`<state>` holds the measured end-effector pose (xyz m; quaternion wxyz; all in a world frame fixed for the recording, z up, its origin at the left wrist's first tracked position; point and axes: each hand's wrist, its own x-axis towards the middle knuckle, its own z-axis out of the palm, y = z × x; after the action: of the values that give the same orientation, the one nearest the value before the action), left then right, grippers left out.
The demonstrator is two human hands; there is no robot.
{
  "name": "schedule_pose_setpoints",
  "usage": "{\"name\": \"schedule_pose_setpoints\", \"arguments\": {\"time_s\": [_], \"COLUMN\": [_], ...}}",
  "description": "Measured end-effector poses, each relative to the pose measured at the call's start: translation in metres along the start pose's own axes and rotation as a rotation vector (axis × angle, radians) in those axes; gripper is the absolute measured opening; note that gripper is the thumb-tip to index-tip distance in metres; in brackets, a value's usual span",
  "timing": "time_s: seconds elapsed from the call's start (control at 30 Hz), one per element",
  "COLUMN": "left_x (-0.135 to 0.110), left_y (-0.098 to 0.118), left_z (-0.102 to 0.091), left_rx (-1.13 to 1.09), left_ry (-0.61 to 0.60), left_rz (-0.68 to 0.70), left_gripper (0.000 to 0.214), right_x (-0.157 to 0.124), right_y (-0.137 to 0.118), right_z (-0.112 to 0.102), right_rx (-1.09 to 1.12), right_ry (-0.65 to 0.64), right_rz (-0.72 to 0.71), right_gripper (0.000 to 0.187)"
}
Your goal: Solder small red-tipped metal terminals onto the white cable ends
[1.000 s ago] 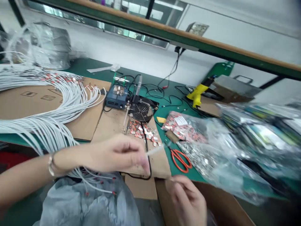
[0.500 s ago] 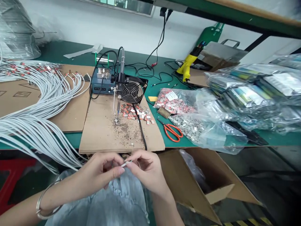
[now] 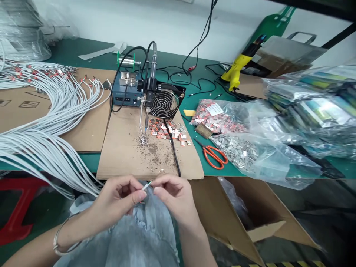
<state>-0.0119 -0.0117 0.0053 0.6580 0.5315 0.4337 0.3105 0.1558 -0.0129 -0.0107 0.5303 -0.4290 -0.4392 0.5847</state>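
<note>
My left hand (image 3: 119, 198) and my right hand (image 3: 172, 196) meet just below the table edge, over grey cloth (image 3: 139, 241) on my lap. Both pinch the tip of a thin white cable end (image 3: 145, 186) held between them. A silver bangle (image 3: 59, 243) sits on my left wrist. Just beyond the hands lies a cardboard sheet (image 3: 125, 152) with solder crumbs, a mounted soldering iron (image 3: 147, 100) and a small fan (image 3: 164, 104). A heap of small red and silver connectors (image 3: 169, 131) lies beside the iron's tip.
Many white cables (image 3: 50, 111) fan across the left side over cardboard. Orange scissors (image 3: 214, 155), bags of small parts (image 3: 239, 137) and stacked foil packets (image 3: 311, 107) lie to the right. A yellow tool (image 3: 236, 70) rests at the back. An open cardboard box (image 3: 244, 218) stands below the table edge.
My hands have come together at the table edge on the cable end. The view swung down and left and settled; the right hand's grip has shifted slightly on the tip.
</note>
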Motion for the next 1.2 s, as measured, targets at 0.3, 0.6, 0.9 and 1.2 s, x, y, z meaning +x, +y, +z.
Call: {"name": "schedule_pose_setpoints", "arguments": {"time_s": [0.3, 0.6, 0.9, 1.2], "left_x": [-0.001, 0.002, 0.001, 0.001], "left_y": [-0.004, -0.007, 0.001, 0.001], "left_z": [-0.007, 0.003, -0.009, -0.017], "left_rx": [0.568, 0.310, 0.059, 0.057], "left_ry": [0.024, 0.083, -0.015, -0.135], "left_rz": [0.336, 0.167, 0.037, -0.007], "left_gripper": [0.019, 0.022, 0.017, 0.024], "right_x": [0.002, 0.000, -0.007, 0.012], "right_y": [-0.014, 0.004, -0.012, -0.028], "right_z": [0.002, 0.014, 0.004, 0.001], "right_rx": [-0.313, -0.328, -0.704, -0.535], "right_ry": [-0.110, 0.047, -0.061, -0.290], "right_rz": [-0.013, -0.372, -0.723, -0.365], "right_gripper": [0.011, 0.017, 0.025, 0.005]}}
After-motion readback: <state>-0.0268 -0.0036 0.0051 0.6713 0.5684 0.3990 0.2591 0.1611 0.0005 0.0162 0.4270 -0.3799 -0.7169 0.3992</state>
